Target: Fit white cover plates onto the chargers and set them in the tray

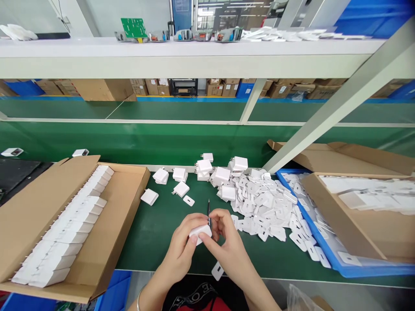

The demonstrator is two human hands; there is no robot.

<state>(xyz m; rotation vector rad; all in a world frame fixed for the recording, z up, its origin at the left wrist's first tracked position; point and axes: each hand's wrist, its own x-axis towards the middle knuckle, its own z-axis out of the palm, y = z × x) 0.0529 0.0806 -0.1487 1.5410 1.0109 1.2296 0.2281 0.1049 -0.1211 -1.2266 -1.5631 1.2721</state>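
Observation:
My left hand (pixel 182 244) is closed around a white charger body (pixel 200 233), held above the green mat near the table's front edge. My right hand (pixel 227 242) pinches a thin dark tool (pixel 209 212) that stands upright against the charger, its fingers also touching the charger. Just beyond lies a pile of small white cover plates (pixel 262 203), and several white chargers (pixel 207 169) stand behind it. One loose cover plate (pixel 217 271) lies at the mat's front edge under my right wrist.
An open cardboard box (pixel 119 203) at the left holds rows of white chargers. A blue tray (pixel 337 263) with cover plates and a cardboard box (pixel 372 233) sit at the right. A white slanted frame post (pixel 324 116) rises behind the pile. A green conveyor belt (pixel 145 142) runs beyond.

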